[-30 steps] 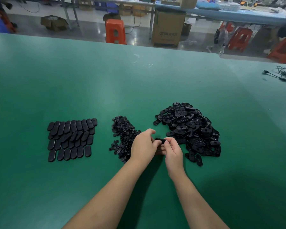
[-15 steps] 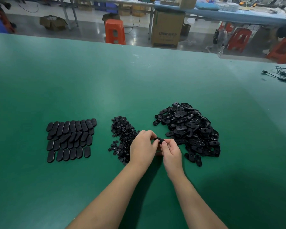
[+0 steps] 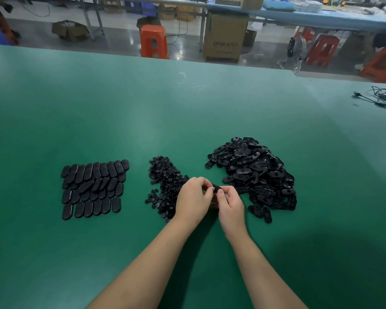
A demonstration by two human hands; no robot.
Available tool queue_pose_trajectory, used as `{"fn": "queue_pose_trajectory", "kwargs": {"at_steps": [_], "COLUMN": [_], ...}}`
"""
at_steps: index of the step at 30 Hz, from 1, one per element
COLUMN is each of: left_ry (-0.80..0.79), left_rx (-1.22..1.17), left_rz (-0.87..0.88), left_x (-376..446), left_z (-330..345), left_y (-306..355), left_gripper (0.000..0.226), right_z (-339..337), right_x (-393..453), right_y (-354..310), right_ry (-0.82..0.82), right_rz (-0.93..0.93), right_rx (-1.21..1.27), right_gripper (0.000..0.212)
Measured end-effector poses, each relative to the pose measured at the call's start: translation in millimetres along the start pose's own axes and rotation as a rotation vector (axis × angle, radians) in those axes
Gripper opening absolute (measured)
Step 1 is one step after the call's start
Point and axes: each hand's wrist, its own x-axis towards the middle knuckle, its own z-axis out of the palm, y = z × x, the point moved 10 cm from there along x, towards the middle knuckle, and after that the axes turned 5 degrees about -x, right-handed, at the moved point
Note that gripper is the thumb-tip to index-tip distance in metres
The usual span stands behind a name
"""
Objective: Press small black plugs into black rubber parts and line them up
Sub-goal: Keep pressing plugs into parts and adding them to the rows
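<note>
Left hand (image 3: 193,198): thumb and fingers, spread apart a second ago, now curled close onto the black rubber part (image 3: 216,188). Right hand (image 3: 231,205): thumb shifted up onto the part's near face. Hands drawn closer together above the bench (image 3: 187,121).

Table (image 3: 187,108): green top.
Near edge, left: lined-up parts (image 3: 94,188) — rows.
Middle: plugs (image 3: 163,186).
Right: loose parts (image 3: 254,172) — heaped.
Far right edge: cable (image 3: 377,97).

Soft overhead light washes pale glare across the middle of my green table (image 3: 187,112), which darkens toward the lower frame. My forearms cast faint shadows below. The wide lens bends the table's far edge; the background at top looks slightly blurred.
</note>
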Motion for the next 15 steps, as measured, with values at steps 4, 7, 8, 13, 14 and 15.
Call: {"fn": "queue_pose_trajectory", "kwargs": {"at_steps": [4,7,8,13,14,15], "left_ry": [-0.012,-0.028,-0.039,-0.103,-0.107,-0.106], "left_rx": [0.083,0.142,0.157,0.256,0.269,0.277], "left_rz": [0.039,0.059,0.063,0.122,0.135,0.148], "left_x": [0,2,3,10,10,11], "left_z": [0,0,0,0,0,-1], "left_y": [6,9,10,14,14,15], "left_gripper": [0.008,0.01,0.011,0.013,0.013,0.011], "right_z": [0,0,0,1,1,2], "right_x": [0,-1,-2,-4,-4,-4], "right_y": [-2,-4,-5,-9,-10,-10], "right_ry": [0.002,-0.001,-0.005,-0.008,-0.009,-0.011], "right_rz": [-0.011,-0.022,-0.031,-0.048,-0.047,-0.042], "right_rx": [-0.04,-0.06,-0.065,-0.038,-0.022,-0.008], "right_gripper": [0.016,0.015,0.015,0.018,0.019,0.02]}}
